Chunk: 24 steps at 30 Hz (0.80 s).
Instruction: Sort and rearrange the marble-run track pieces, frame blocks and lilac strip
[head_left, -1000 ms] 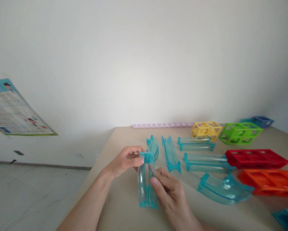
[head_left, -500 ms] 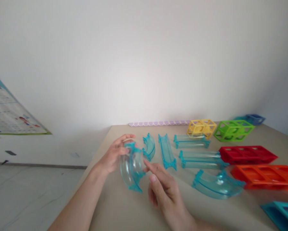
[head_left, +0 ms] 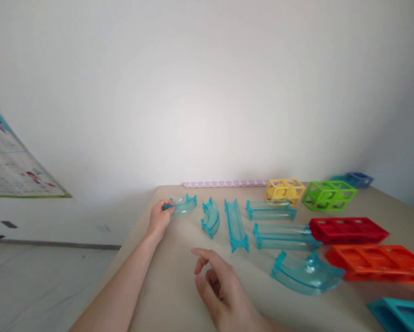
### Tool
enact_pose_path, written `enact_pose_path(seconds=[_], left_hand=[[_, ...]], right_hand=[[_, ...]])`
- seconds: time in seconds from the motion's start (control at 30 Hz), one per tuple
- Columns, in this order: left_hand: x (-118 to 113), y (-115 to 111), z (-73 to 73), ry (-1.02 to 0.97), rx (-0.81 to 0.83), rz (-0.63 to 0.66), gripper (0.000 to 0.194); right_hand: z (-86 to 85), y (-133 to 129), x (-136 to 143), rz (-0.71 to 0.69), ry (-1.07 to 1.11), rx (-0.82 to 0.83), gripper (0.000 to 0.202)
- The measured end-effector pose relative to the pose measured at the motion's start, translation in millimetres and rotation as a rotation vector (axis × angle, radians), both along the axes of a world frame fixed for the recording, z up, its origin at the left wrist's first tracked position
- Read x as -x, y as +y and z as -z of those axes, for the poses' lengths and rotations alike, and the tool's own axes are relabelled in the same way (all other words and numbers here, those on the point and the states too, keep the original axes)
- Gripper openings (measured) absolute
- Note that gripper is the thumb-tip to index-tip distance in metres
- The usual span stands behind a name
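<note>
At the far left of the table, my left hand [head_left: 161, 216] pinches one end of a curved, see-through blue track piece [head_left: 184, 206]. That piece is at the tabletop, its other end pointing right. My right hand [head_left: 220, 286] hovers nearer to me with fingers loosely bent and apart, nothing between them. Just right of the held piece lies a second curved track piece [head_left: 212, 219]. Beside it is a straight track piece [head_left: 237, 226], pointing away from me. Two more straight pieces [head_left: 271, 210] and a larger curved piece [head_left: 307, 274] lie further right.
Frame blocks stand to the right: yellow [head_left: 285, 192], green [head_left: 329, 196], red [head_left: 348, 230], orange [head_left: 378, 263] and teal [head_left: 399, 316]. A blue block [head_left: 359, 180] sits in the far corner. A patterned lilac strip [head_left: 225, 184] runs along the wall. The table's left edge drops to the floor.
My left hand has carried the curved track piece away from me and down to the tabletop. My right hand has come off that piece and drawn back toward me.
</note>
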<state>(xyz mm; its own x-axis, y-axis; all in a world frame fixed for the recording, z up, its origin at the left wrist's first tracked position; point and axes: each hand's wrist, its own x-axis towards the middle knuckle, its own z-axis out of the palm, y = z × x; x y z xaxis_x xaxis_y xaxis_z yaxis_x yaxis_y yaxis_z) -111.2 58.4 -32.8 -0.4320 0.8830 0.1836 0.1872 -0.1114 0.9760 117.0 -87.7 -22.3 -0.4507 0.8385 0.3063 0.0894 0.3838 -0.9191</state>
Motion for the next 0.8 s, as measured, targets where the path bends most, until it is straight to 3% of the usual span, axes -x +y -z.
enact_pose_path(seconds=[0.33,0.67,0.8], left_hand=[[22.6,-4.5,-9.0,0.332,0.074,0.313,0.03],[21.9,-0.8,2.4,0.528,-0.041,0.205,0.027],[21.2,-5.9,-12.2,0.583,-0.065,0.09,0.034]], right_hand=[[-4.1,2.7,0.8,-0.035,-0.084,-0.002,0.025],[-3.2,4.3,2.8,-0.066,-0.077,-0.019,0.024],[-2.0,5.8,4.4,-0.069,-0.084,-0.028,0.023]])
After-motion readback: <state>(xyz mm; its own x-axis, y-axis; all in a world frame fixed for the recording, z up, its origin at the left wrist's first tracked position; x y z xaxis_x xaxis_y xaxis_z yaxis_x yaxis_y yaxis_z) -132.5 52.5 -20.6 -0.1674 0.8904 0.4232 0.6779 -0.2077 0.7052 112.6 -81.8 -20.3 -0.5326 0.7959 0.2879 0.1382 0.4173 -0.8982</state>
